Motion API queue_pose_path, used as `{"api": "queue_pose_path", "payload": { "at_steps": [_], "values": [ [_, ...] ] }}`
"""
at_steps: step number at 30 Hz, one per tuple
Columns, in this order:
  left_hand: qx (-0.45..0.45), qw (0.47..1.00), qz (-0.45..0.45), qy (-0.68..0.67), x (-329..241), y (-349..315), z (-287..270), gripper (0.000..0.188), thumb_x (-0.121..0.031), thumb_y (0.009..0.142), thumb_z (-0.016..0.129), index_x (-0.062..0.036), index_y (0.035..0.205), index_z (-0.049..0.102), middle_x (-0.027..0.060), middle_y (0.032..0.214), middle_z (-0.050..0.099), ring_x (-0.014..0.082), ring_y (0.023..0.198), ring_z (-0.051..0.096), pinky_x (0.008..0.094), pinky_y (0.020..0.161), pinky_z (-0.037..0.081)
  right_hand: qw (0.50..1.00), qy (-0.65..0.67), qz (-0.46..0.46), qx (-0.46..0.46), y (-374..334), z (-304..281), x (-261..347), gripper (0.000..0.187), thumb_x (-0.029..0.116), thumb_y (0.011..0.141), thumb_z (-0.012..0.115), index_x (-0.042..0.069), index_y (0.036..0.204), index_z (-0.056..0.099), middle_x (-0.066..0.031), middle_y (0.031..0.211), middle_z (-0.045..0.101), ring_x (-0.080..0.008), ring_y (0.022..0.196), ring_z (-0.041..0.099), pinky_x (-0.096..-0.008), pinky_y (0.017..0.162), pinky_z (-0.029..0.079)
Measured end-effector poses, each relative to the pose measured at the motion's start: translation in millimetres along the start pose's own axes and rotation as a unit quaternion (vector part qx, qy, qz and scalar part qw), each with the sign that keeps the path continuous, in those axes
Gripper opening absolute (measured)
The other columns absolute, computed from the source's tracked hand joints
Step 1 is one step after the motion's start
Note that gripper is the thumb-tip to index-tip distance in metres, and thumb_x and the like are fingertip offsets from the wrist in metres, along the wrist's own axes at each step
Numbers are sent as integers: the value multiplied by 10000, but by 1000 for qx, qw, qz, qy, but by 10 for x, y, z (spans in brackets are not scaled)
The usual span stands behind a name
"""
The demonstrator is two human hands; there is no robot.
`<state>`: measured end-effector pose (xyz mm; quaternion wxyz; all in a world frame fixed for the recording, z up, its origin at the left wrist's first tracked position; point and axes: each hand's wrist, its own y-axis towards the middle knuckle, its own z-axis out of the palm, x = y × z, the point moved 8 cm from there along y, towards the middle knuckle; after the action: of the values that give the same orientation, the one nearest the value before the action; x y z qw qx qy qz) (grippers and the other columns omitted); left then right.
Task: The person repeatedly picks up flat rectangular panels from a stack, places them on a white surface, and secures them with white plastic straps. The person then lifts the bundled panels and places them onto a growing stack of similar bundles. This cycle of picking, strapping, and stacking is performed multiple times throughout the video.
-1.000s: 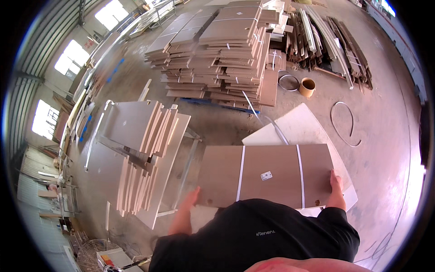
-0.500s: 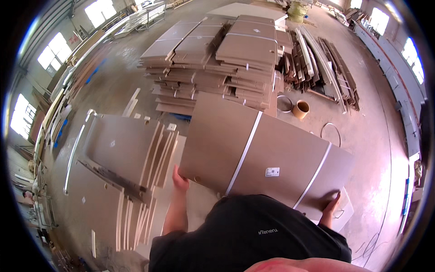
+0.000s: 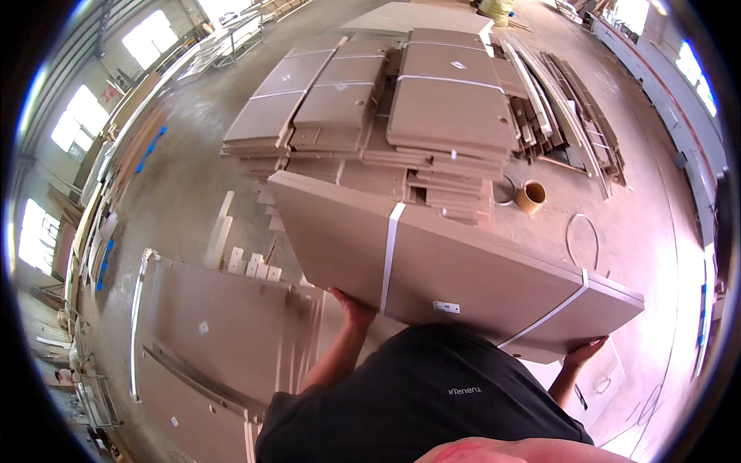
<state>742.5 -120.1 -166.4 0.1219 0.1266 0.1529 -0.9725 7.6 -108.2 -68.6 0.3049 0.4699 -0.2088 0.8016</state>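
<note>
A strapped bundle of brown panels (image 3: pixel 332 239) is held up across the front of my body, its far long edge tilted up. Two white straps cross it, and a small white label sits on the face towards me. My left hand (image 3: pixel 353 307) grips the bundle's lower edge near its left end, fingers partly hidden underneath. My right hand (image 3: pixel 587 352) grips the lower edge near the right end. Just beyond the bundle stands a big stack of similar strapped brown panels (image 3: pixel 455 100).
More brown panels (image 3: pixel 224 309) stand in stacks at the lower left, with a white strap (image 3: pixel 137 332) beside them. Long boards (image 3: pixel 567 116) lie in a pile at the far right. A round tan tube (image 3: pixel 532 197) and a loose strap loop (image 3: pixel 583 238) are on the floor.
The bundle has tilted, its far edge rising so that its edge thickness shows. Both hands have moved with it, my left one inwards to the right. The view has shifted too.
</note>
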Motion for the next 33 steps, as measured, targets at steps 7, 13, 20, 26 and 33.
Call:
{"api": "queue_pose_path", "payload": {
  "at_steps": [7,13,20,26,33],
  "values": [
    [-33,992,113,54,-1363,1133,562,875,-767,969,437,-184,1611,313,27,1642,340,297,1464,351,512,1200,304,969,-52,182,158,589,2305,-1095,641,522,999,580,58,1438,529,-82,1371,595,-232,1245,551,-395,1067,430],
    [13,986,162,16,-2410,2142,1322,620,-528,1064,454,-111,1523,446,59,1492,538,317,1341,521,500,1112,434,899,-323,-37,293,519,5033,-1135,459,281,933,752,-14,1264,633,-71,1130,680,-178,1020,610,-354,926,483],
    [28,988,140,52,-3881,3749,1941,512,-370,1042,532,40,1348,561,167,1311,651,317,1205,626,496,1018,518,906,-284,94,301,-65,7216,-1984,423,314,924,784,-31,1153,693,-48,1041,724,-125,951,652,-272,863,503],
    [-15,988,134,81,-4834,5576,2370,303,-228,1010,611,1,1209,609,130,1208,685,306,1117,671,459,945,572,904,-325,92,261,-497,8587,-2709,424,322,944,745,-42,1157,698,-52,1068,720,-141,1001,644,-269,904,483],
    [-52,947,61,310,-5146,7027,2368,299,-272,1007,681,-11,1137,615,93,1132,695,237,1051,683,421,870,589,906,-286,168,263,-390,9920,-3418,472,379,959,713,-66,1117,706,-83,1027,730,-160,905,679,-308,800,530]
  ]
}}
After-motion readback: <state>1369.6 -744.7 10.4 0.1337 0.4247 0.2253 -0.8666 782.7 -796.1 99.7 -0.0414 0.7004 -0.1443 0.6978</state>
